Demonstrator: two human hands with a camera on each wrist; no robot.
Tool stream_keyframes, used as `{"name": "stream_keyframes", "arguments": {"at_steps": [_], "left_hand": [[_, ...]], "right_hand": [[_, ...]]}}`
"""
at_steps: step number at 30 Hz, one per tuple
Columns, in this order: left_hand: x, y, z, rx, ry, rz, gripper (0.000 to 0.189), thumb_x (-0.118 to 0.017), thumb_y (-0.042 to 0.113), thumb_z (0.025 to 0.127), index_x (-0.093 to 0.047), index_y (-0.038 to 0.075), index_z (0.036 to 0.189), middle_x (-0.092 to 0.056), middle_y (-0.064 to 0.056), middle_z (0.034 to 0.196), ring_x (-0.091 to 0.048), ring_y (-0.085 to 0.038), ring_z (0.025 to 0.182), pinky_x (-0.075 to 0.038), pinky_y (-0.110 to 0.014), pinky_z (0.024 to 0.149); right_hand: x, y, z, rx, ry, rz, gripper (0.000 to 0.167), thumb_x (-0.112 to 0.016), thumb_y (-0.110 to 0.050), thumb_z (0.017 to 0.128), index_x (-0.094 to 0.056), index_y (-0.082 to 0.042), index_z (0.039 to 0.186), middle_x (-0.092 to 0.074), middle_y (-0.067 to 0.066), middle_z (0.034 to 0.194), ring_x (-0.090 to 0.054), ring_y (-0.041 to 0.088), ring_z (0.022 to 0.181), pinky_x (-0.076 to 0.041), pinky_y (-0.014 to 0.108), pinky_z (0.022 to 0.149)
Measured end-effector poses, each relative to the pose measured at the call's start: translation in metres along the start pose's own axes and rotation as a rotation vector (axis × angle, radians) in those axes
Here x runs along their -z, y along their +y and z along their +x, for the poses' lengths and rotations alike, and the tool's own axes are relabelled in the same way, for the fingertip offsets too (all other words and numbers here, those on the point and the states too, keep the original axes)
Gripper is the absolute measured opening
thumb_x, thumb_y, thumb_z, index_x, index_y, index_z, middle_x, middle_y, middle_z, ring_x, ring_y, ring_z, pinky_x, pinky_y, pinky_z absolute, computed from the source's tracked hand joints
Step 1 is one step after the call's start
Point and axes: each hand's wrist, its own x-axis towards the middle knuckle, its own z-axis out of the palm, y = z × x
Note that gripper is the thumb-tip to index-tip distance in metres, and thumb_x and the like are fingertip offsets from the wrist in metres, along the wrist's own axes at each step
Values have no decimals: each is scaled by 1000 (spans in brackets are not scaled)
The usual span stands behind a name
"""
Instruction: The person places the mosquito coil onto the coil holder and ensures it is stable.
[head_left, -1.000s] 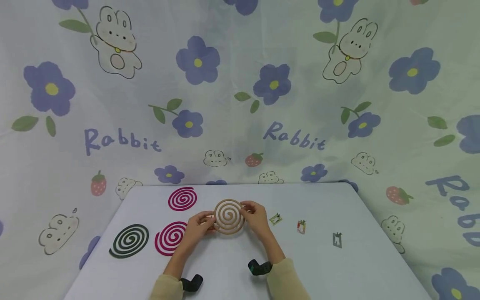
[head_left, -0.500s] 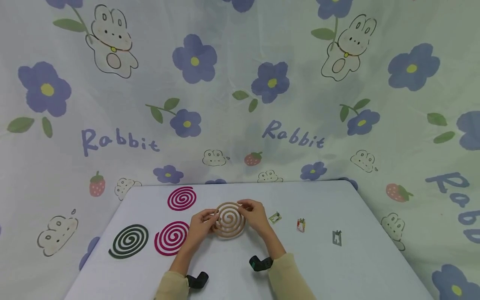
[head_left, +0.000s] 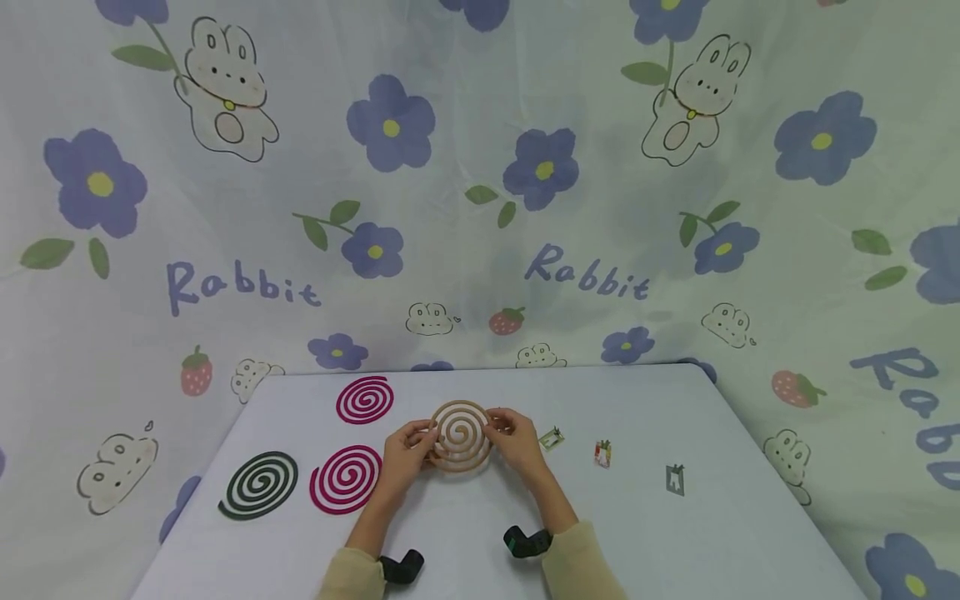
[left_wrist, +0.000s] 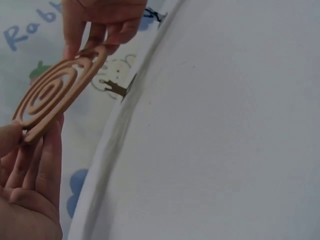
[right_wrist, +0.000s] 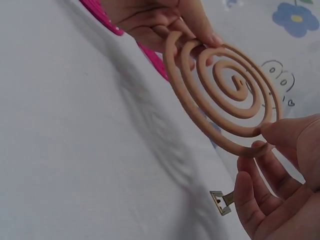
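Note:
A tan mosquito coil [head_left: 461, 431] is held up above the white table, its flat face tilted toward me in the head view. My left hand [head_left: 405, 454] pinches its left edge between thumb and fingers. On the opposite edge, my right hand [head_left: 516, 442] pinches the rim. The right wrist view shows the spiral of the coil [right_wrist: 240, 93] close up, with the right thumb pressing near the outer strand's end and the left hand [right_wrist: 160, 20] at the far side. In the left wrist view the coil [left_wrist: 55, 120] appears nearly edge-on between both hands.
Left of the hands lie two magenta coils [head_left: 365, 400] and a dark green coil [head_left: 261, 485]. To the right are small metal stands: a yellow-green one [head_left: 552, 438], a red-patterned one [head_left: 603, 454] and a grey one [head_left: 675, 481]. A printed cloth [head_left: 465, 250] hangs behind the table.
The coil tipped back toward the table and then rose again to face me. My right hand shifted lower along its right rim, while the left hand moved slightly right.

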Motion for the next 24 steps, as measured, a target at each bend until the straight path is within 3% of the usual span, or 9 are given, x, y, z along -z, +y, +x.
{"name": "stream_keyframes", "arguments": {"at_steps": [8, 11, 18, 24], "left_hand": [[-11, -6, 0, 21, 6, -40, 33, -67, 17, 93, -60, -5, 117, -70, -16, 88, -67, -17, 66, -55, -29, 56], [-13, -9, -1, 41, 17, -67, 31, -67, 15, 93, -60, -4, 116, -69, -15, 87, -67, -17, 65, -54, -28, 54], [-21, -12, -4, 83, 13, -59, 36, -68, 16, 93, -58, -8, 118, -70, -13, 86, -65, -14, 65, -55, -27, 56], [-27, -5, -6, 115, -4, -90, 36, -68, 14, 93, -58, -9, 119, -70, -12, 88, -65, -15, 68, -54, -27, 58]], "right_hand": [[9, -21, -17, -38, -23, 138, 36, -66, 3, 88, -58, 10, 123, -65, 28, 94, -64, 40, 73, -55, 38, 59], [10, -19, -19, -58, -17, 185, 38, -67, 2, 88, -58, 9, 124, -66, 25, 92, -65, 33, 69, -55, 38, 56], [3, 10, -20, -102, 57, 232, 44, -71, -4, 87, -59, 1, 128, -67, 10, 83, -62, 15, 59, -52, 28, 49], [9, -16, -30, -118, 43, 222, 47, -69, 0, 87, -55, 4, 131, -67, 24, 89, -63, 21, 61, -56, 45, 55]]}}
